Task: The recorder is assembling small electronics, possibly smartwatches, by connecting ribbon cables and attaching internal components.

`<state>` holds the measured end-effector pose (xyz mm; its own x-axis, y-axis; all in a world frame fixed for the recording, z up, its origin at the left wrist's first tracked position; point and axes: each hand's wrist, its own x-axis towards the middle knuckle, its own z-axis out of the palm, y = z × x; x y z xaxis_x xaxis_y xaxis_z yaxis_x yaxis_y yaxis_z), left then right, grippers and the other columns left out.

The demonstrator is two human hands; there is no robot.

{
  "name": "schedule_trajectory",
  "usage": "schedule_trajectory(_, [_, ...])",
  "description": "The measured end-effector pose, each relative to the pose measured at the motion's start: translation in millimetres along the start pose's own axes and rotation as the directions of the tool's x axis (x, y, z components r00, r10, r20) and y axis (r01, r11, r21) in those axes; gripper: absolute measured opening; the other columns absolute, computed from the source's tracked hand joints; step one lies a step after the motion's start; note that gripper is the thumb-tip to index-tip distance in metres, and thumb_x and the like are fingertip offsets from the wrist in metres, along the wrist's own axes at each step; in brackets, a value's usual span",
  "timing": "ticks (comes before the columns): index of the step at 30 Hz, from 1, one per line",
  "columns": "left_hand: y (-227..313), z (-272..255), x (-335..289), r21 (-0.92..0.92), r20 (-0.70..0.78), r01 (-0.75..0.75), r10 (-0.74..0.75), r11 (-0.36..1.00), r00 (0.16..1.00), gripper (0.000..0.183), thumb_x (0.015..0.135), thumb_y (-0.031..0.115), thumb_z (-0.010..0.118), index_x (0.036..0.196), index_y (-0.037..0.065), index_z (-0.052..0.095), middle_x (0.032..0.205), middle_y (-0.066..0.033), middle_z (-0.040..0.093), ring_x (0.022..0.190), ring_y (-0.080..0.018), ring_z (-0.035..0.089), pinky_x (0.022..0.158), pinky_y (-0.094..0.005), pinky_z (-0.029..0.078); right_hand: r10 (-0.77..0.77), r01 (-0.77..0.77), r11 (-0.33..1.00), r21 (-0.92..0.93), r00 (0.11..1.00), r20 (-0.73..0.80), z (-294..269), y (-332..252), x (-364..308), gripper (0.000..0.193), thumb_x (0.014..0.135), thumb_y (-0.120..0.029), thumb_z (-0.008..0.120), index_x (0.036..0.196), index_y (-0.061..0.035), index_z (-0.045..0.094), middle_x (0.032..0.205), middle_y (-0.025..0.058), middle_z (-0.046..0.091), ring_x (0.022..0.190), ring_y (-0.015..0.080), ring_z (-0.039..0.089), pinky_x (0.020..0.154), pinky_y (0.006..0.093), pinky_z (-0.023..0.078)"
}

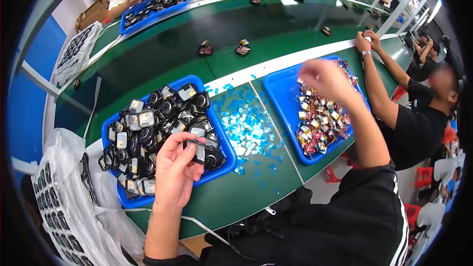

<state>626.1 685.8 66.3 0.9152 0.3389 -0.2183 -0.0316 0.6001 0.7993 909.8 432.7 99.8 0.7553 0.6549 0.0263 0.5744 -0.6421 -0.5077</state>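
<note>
My left hand is closed on a small black plastic housing with a grey panel, pinched between thumb and fingers. It is held over the front right corner of a blue tray heaped with similar black housings, several showing round black parts. My right hand, smeared by motion, hovers above the far part of a second blue tray. That tray holds many small red, yellow and silver parts. Whether anything is between the right fingers cannot be made out.
Small blue film pieces litter the green table between the trays. Beyond a white rail, a dark green belt carries a few small assemblies. Plastic-wrapped trays stand at left. A co-worker sits at right; others work across the belt.
</note>
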Motion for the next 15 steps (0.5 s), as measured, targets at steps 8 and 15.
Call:
schedule_trajectory(8, [-12,15,-1,-0.061,-0.16,0.008,-0.018,0.998,0.987,0.016,0.096,0.006,0.056,0.111,0.005,0.051,0.095,-0.0167,0.068,0.07,-0.0196,0.069,0.054,-0.0256,0.056,0.119,-0.14,0.979,-0.149,0.983,-0.139,-18,94,17,0.016,0.082,-0.016,0.072,0.085,-0.0002,0.071,0.078,0.0142,0.07,0.073,0.0284,0.068,0.071,0.0391,0.053])
schedule_trajectory(15, [-8,10,-7,0.012,-0.08,0.024,-0.023,1.0,0.997,0.037,0.097,0.005,0.053,0.133,0.006,0.047,0.107,-0.0112,0.061,0.076,-0.012,0.062,0.059,-0.0234,0.052,0.09,-0.04,0.991,0.128,0.907,-0.412,-25,75,-13,0.017,0.084,-0.013,0.072,0.084,-0.0016,0.059,0.08,0.0054,0.063,0.073,0.0128,0.058,0.067,0.0255,0.045])
